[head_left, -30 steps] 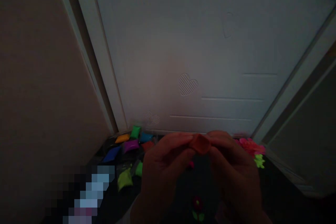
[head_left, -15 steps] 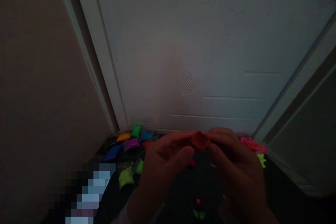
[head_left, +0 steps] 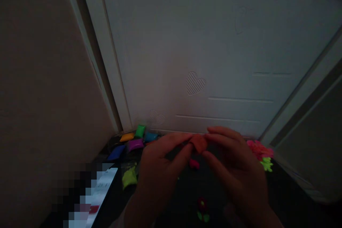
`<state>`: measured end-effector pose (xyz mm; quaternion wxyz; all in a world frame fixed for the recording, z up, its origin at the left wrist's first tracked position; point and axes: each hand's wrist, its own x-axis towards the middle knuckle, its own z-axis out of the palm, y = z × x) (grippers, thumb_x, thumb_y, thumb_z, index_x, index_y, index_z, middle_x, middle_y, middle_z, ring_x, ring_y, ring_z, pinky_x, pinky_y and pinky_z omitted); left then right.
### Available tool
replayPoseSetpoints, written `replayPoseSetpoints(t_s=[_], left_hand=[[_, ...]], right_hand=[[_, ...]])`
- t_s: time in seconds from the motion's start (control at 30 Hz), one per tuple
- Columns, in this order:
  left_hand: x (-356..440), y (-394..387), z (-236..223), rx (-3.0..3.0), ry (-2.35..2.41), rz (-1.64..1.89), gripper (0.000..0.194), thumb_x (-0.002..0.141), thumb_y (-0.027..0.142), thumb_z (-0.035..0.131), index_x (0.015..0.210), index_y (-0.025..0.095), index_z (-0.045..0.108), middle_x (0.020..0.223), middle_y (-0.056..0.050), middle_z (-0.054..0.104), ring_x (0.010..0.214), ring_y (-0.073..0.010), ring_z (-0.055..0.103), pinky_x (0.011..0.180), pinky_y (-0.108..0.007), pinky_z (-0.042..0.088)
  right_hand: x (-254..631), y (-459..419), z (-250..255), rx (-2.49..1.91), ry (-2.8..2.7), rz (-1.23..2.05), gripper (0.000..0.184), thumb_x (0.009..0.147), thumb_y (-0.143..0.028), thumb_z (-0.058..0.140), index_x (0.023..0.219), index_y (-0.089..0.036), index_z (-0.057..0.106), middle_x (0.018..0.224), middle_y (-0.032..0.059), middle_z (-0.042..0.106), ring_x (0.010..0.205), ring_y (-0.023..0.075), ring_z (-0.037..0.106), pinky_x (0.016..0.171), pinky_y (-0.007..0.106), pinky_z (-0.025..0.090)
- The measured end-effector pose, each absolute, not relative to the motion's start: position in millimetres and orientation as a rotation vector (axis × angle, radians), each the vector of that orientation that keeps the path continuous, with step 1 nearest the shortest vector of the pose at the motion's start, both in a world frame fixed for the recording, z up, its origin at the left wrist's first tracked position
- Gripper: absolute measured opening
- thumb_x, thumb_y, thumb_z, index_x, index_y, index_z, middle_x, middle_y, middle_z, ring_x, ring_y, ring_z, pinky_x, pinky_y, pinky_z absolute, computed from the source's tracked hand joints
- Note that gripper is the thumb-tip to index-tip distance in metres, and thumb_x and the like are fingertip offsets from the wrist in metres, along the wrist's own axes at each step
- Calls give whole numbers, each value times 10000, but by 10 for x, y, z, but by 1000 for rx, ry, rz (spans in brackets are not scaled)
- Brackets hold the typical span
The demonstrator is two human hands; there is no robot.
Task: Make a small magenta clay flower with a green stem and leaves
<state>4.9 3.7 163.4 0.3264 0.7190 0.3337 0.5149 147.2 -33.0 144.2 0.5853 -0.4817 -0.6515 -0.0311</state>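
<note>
Between my two hands, above the dark tabletop, is a flattened piece of orange-red modelling clay (head_left: 199,143). My left hand (head_left: 162,164) pinches its left edge between thumb and fingers. From the other side, my right hand (head_left: 235,171) grips its right edge with the thumb below and the fingertips above. A pink lump of clay (head_left: 194,164) lies on the table beyond and below the hands. Nearer me, between the forearms, rests a small dark-red flower with green leaves (head_left: 202,206).
Several coloured clay packets, including a purple one (head_left: 135,144) and a yellow-green one (head_left: 129,177), lie at the left. A pink flower shape (head_left: 258,149) with a light-green piece (head_left: 266,164) sits at the right. Behind the table stands a white door (head_left: 171,42); a partly pixelated bright sheet (head_left: 103,192) lies front left.
The clay has tilted and shifted slightly left, its hollow no longer facing me. My right fingers have spread a little, and more of the pink lump shows.
</note>
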Motion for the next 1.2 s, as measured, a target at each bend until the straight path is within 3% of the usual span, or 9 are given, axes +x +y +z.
replayPoseSetpoints(t_s=[0.23,0.4,0.57,1.2], left_hand=[[65,40,1601,1940,882,1481,159,718,144,595,832,234,661,814,40,685,726,-98,620,687,-166,475],[56,38,1588,1941,818,1484,149,710,161,602,830,227,659,781,22,685,687,-118,625,682,-203,487],[66,13,1578,2064,811,1559,238,711,96,582,880,249,648,837,40,684,749,-93,617,699,-148,471],[83,20,1546,2204,809,1662,250,692,46,586,876,215,599,808,54,680,701,-75,623,692,-144,504]], right_hand=[[1472,-331,1423,-1037,-1569,171,254,753,-175,561,981,-286,562,943,-7,621,865,146,576,743,289,476],[1482,-364,1443,-1037,-1566,145,246,741,-180,579,959,-292,572,941,-12,625,860,143,582,726,274,483],[1498,-393,1487,-1060,-1565,143,224,748,-200,572,952,-291,588,932,-13,639,842,138,597,723,260,493],[1529,-403,1511,-1088,-1605,78,247,755,-194,559,970,-314,582,949,-29,641,850,125,595,724,228,491]])
